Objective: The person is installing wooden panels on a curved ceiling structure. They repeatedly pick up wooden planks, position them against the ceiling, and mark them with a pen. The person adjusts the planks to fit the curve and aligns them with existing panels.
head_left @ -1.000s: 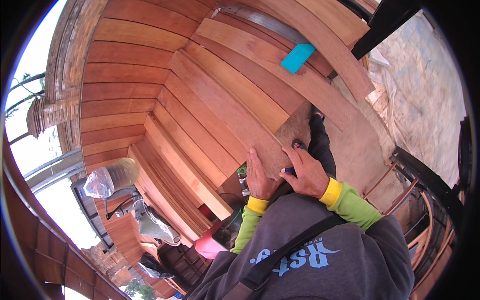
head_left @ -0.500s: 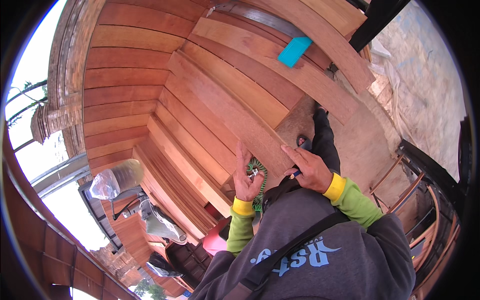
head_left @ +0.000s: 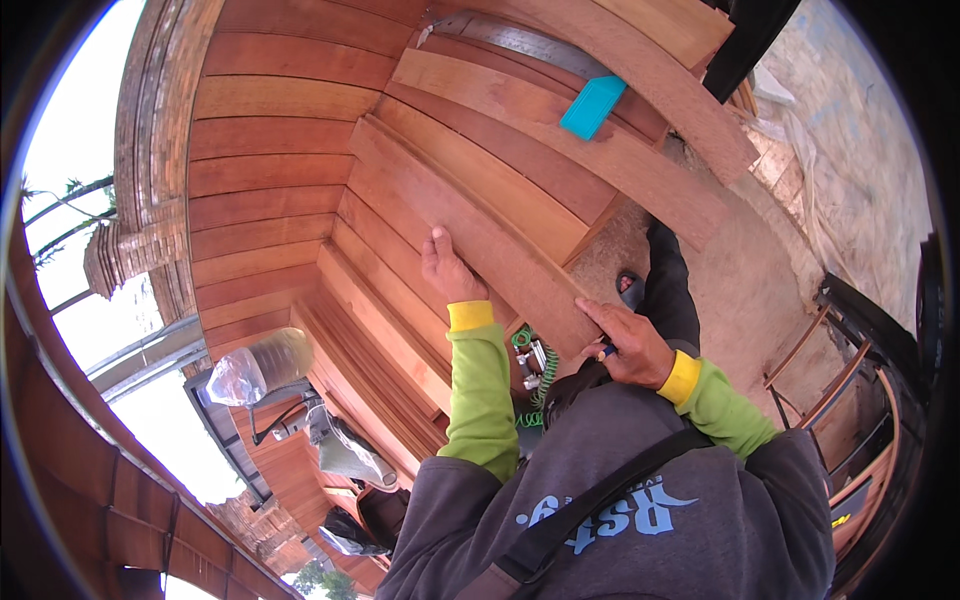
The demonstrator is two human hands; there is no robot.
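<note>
A long reddish-brown wooden board (head_left: 480, 230) slopes from the upper left down to my waist, lying over other planks. My left hand (head_left: 452, 272) is at its left edge, about midway along, with fingers curled against the board. At the near end my right hand (head_left: 640, 345) grips the board's right edge, thumb on its upper face. A slim blue pencil or pen (head_left: 606, 352) is also held in my right hand, its far part hidden by the fingers. A metal fitting on a green coiled hose (head_left: 548, 375) hangs between my forearms, close to the board's near end.
Stacked planks (head_left: 400, 350) lie at left. A turquoise plastic piece (head_left: 594, 107) rests on another board (head_left: 640, 175) near a metal ruler-like strip (head_left: 520, 40). A plastic bottle (head_left: 265, 365) stands left. Dark-framed racks (head_left: 850, 400) are at right.
My left hand has moved up the board, away from me, from beside its near end to about its middle, fingers now curled. My right hand stays on the near end with the pencil or pen.
</note>
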